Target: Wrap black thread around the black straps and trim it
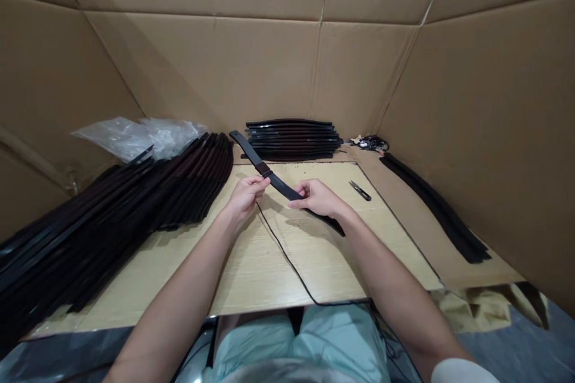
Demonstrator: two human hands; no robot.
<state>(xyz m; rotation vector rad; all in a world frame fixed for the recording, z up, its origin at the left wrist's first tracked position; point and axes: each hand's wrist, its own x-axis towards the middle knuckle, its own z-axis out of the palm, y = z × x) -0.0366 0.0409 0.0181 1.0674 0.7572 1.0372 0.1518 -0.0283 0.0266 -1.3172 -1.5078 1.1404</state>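
A long, slightly curved black strip [282, 187] is held at a slant above the table, its far end pointing up and left and showing a small hole. Dark cord [263, 169] is wrapped in a band around it. My left hand [248, 196] is closed, thumb and fingers pinching the strip just beside this band. From under that hand a loose length of black cord [287, 256] runs down to the table's front edge. Closer to the strip's near end, my right hand [315, 197] grips it between thumb and fingers. What lies inside the left palm is hidden.
Many similar dark strips [179, 191] lie heaped at the left, beside clear plastic bags [135, 134]. Another stack [291, 139] sits at the back. Thread snips [360, 190] lie right of my hands. More strips [431, 206] and tangled cords [372, 143] are at right; cardboard walls [202, 66] surround the table.
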